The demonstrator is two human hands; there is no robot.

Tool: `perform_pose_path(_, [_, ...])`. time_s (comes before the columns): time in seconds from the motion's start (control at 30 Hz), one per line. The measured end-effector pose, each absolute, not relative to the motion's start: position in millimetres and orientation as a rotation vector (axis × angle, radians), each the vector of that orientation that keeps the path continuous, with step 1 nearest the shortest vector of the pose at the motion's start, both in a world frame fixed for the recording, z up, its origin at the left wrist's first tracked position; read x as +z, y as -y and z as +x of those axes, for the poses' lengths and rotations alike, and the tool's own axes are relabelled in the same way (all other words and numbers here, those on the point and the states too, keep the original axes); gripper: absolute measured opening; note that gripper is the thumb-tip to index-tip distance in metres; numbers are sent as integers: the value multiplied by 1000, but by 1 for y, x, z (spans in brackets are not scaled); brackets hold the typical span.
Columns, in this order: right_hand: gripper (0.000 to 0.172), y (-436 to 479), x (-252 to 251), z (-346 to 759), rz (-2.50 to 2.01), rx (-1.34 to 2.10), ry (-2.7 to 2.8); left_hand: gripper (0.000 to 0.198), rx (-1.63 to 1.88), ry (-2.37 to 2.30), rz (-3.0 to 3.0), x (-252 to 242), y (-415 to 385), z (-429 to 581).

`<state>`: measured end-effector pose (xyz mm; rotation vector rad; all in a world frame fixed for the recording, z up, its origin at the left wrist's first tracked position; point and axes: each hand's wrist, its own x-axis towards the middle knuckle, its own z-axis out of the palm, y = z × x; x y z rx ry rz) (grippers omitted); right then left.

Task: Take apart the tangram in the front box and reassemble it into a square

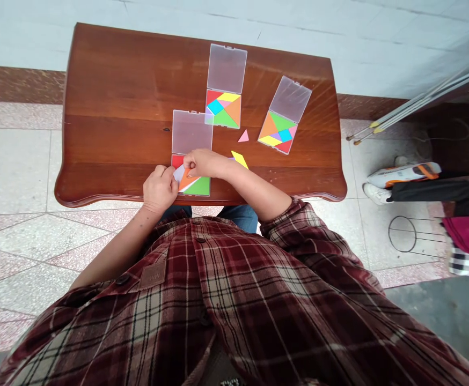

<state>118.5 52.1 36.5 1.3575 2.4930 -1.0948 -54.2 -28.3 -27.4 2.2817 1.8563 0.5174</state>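
Observation:
At the table's near edge lies an open plastic tangram case (210,188), its clear lid (192,131) folded back away from me. Inside it are a red piece (176,160), an orange triangle (191,181) and a green triangle (199,186); a pale area shows beside the orange one. My right hand (203,162) reaches over the case, fingers pinched on the orange triangle. My left hand (161,187) is closed at the case's left edge, its fingertips partly hidden. A pink triangle (244,136) and a yellow parallelogram (240,158) lie loose to the right.
Two more open cases with filled tangrams, one at the back (224,109) and one at the right (278,132), lie on the brown wooden table (117,107). Crutches (379,126) lean at the right, near another person's shoe (377,194).

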Motion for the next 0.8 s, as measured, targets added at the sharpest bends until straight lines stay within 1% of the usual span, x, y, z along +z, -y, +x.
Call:
perform_pose_path(0.07, [4, -55, 39, 134, 1410, -1287, -2556, 34, 522, -1853, 2287, -28, 28, -55])
perform_pose_path(0.13, [4, -56, 40, 160, 1563, -1454, -2613, 34, 519, -1858, 2304, -29, 28, -56])
perform_pose_path(0.23, [7, -53, 35, 208, 1942, -1542, -2577, 33, 531, -1870, 2334, -30, 28, -57])
perform_pose_path(0.37, [4, -43, 21, 254, 2344, -1326, -2232, 32, 523, -1886, 2343, -30, 28, -57])
perform_pose_path(0.43, [10, -39, 18, 259, 2401, -1133, -2135, 33, 507, -1897, 2336, -29, 28, -57])
perform_pose_path(0.53, [22, -35, 24, 244, 2406, -727, -2167, 33, 506, -1898, 2323, -28, 28, -57])
perform_pose_path(0.6, [28, -34, 31, 223, 2323, -578, -2292, 33, 504, -1892, 2310, -28, 28, -56])
perform_pose_path(0.67, [29, -33, 36, 197, 2081, -669, -2485, 33, 495, -1889, 2289, -27, 28, -56])
perform_pose_path(0.73, [25, -31, 37, 172, 1782, -765, -2590, 34, 480, -1888, 2273, -27, 29, -56])
perform_pose_path(0.8, [28, -28, 36, 151, 1637, -685, -2574, 34, 469, -1886, 2270, -27, 29, -55])
